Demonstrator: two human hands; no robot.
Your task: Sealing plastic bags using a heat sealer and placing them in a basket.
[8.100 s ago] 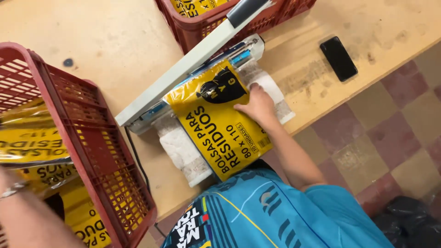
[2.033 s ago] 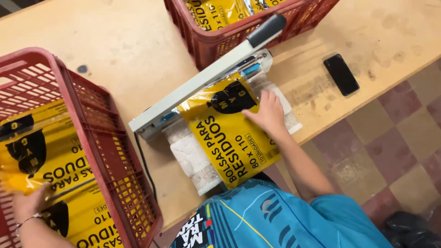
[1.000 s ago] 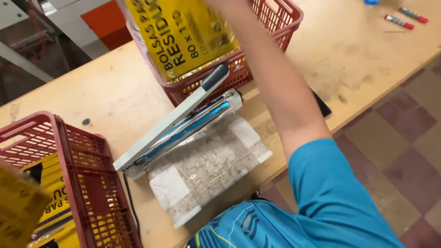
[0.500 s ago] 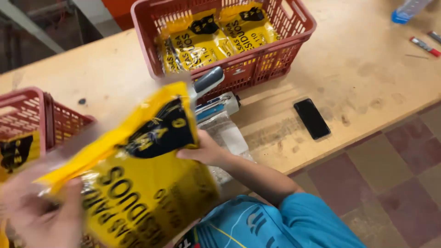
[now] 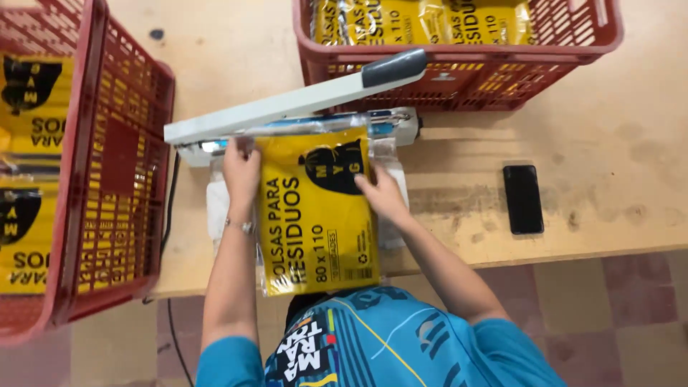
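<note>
Lying flat on the bench, centre of view: yellow packet, top edge tucked under the raised arm of the heat sealer. Pressing on its 10 o'clock corner: left hand, grip flat, fingers extended, not clasping. Pressing on its 2 o'clock edge: right hand, grip likewise spread, fingertips on the film. Sitting at 9 o'clock: left red basket holding more yellow packets. Standing at 12 o'clock: far red basket. Resting at 3 o'clock: black phone.
</note>
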